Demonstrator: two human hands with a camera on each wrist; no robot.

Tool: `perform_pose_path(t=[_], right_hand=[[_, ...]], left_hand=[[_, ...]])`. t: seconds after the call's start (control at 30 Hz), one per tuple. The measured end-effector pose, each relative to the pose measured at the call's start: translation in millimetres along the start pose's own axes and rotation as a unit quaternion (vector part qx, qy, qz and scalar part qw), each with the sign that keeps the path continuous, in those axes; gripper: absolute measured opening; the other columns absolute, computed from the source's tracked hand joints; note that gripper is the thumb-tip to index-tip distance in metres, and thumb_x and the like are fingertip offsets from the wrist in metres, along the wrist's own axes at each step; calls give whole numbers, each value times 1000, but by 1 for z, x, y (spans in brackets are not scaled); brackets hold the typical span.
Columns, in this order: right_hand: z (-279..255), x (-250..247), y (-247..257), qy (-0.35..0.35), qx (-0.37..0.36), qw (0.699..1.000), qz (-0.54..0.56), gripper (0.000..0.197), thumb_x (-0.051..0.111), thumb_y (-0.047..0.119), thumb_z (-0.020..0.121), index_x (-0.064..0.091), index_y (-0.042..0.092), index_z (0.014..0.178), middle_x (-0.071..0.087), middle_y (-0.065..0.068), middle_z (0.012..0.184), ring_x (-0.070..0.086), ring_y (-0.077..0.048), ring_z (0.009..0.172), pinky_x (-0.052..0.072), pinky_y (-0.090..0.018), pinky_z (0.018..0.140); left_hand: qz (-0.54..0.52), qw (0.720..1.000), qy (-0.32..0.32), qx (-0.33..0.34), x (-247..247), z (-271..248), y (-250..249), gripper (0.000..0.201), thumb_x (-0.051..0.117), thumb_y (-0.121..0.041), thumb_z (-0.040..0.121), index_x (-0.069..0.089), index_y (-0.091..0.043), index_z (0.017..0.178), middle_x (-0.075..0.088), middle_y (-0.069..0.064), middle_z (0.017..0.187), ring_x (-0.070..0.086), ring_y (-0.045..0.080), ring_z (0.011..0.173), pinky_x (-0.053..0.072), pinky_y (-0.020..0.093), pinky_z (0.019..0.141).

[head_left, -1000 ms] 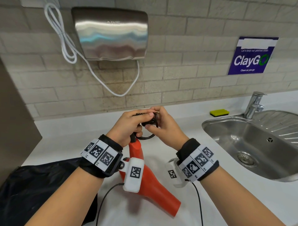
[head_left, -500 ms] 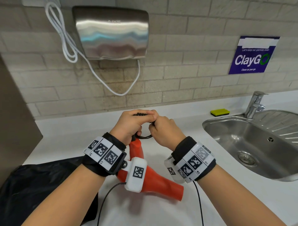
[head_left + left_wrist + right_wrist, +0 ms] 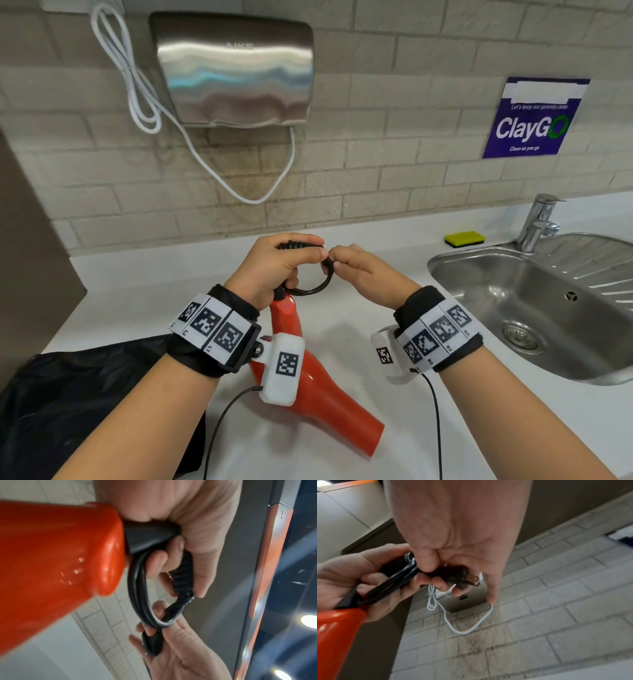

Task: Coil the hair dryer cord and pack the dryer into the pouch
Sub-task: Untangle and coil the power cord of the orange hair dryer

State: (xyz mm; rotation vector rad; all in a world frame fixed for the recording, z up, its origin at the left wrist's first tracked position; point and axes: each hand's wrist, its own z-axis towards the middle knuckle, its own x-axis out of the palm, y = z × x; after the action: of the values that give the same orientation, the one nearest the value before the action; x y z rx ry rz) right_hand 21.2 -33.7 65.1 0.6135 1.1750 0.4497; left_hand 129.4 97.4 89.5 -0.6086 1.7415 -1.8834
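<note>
L hand [image 3: 274, 263] is curled round the coiled cord [image 3: 310, 287] at the butt of the orange hair dryer [image 3: 308, 387], fingers hooked through the loop, thumb clamped on the ribbed strain relief. Likely reason: it pins the turns so they can't spring apart while the free end gets finished. R hand [image 3: 359, 270], touching the L at about 3 o'clock of the loop, pinches the plug [image 3: 453, 577] btwn thumb and curled fingers, index finger sticking out straight. Looks like the tail end is being tucked or wrapped round the coil to lock it.

Dryer hangs handle-up from the L hand, nozzle pointing down toward 5 o'clock, at or just above the white counter [image 3: 342, 329]; can't tell if the nozzle touches. The black pouch [image 3: 85, 394] lies on the counter at 8 o'clock, partly under the L forearm, mouth not visible. So coiling seems nearly done, packing not begun.

Head view gives the layout: pouch, sink [image 3: 513, 301] at 3 o'clock, wall hand dryer [image 3: 236, 68] at 12. It hides the plug entirely behind the R knuckles. R wrist view shows the plug w/ its two flat prongs pointing away from the coil. L wrist view shows what neither other does: at least two strands of cord lying side by side in the loop, and the L fingertips [image 3: 159, 561] passed through it.
</note>
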Motion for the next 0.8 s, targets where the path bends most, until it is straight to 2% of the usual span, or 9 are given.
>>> perform_pose_path(t=[0.07, 0.13, 0.23, 0.3, 0.47, 0.57, 0.67, 0.73, 0.8], right_hand=[[1, -5, 0, -8, -15, 996, -93, 19, 35, 21, 90, 53, 23, 87, 42, 18, 78, 35, -12, 88, 30, -22, 82], [3, -9, 1, -39, -31, 982, -180, 19, 38, 16, 92, 56, 14, 91, 38, 17, 75, 33, -13, 88, 33, -28, 83], [2, -10, 7, -103, -42, 960, -255, 24, 36, 19, 89, 59, 11, 92, 49, 6, 83, 38, -17, 89, 33, -31, 81], [0, -8, 9, -130, -38, 950, -283, 29, 35, 21, 86, 61, 12, 95, 58, 0, 90, 45, -22, 96, 30, -30, 84], [-1, -8, 10, -174, -31, 947, -270, 34, 35, 24, 85, 64, 19, 102, 63, 5, 96, 46, -23, 103, 30, -32, 90], [0, -7, 10, -185, -22, 956, -228, 34, 36, 26, 86, 65, 21, 102, 64, 7, 97, 46, -27, 95, 36, -35, 90], [2, -5, 9, -192, -32, 955, -222, 26, 42, 21, 88, 65, 21, 101, 64, 7, 96, 44, -26, 87, 40, -39, 86], [3, -4, 10, -208, -57, 947, -238, 24, 45, 17, 87, 66, 20, 97, 66, 8, 93, 39, -23, 83, 40, -35, 79], [3, -4, 10, -225, -93, 931, -274, 23, 46, 16, 85, 68, 19, 91, 67, 7, 88, 38, -23, 79, 39, -31, 71]], left_hand=[[-18, 999, 30, -14, 0, 0, -2, 10, 61, -11, 83, 70, -14, 81, 62, -1, 70, 27, 6, 34, 29, 18, 38], [-48, 997, 59, -32, 0, 1, -3, 21, 50, -14, 87, 70, -13, 83, 63, 0, 78, 27, 6, 34, 30, 18, 39], [-42, 996, 75, -30, 1, 2, -5, 23, 49, -10, 88, 71, -13, 82, 64, 2, 80, 34, 7, 36, 35, 20, 42], [-38, 996, 79, -30, 1, 2, -5, 22, 52, -10, 88, 72, -15, 80, 65, 2, 79, 43, 7, 41, 42, 21, 46], [-13, 995, 96, -15, -3, 1, -5, 21, 53, -5, 88, 72, -16, 83, 69, -5, 70, 58, 4, 53, 53, 23, 55], [-20, 997, 77, -15, -3, 3, -5, 22, 52, -3, 86, 71, -14, 82, 68, -4, 67, 57, 7, 51, 52, 24, 53], [-16, 997, 74, -22, -1, 4, -4, 11, 60, -15, 84, 70, -9, 85, 65, -3, 66, 49, 8, 44, 51, 24, 50], [9, 997, 77, -26, 0, 4, -4, 16, 67, -25, 79, 69, -9, 83, 63, -5, 64, 45, 6, 42, 51, 23, 52], [32, 996, 73, -28, 1, 4, -4, 11, 69, -20, 78, 70, -10, 83, 62, -4, 68, 44, 5, 42, 50, 22, 50]])
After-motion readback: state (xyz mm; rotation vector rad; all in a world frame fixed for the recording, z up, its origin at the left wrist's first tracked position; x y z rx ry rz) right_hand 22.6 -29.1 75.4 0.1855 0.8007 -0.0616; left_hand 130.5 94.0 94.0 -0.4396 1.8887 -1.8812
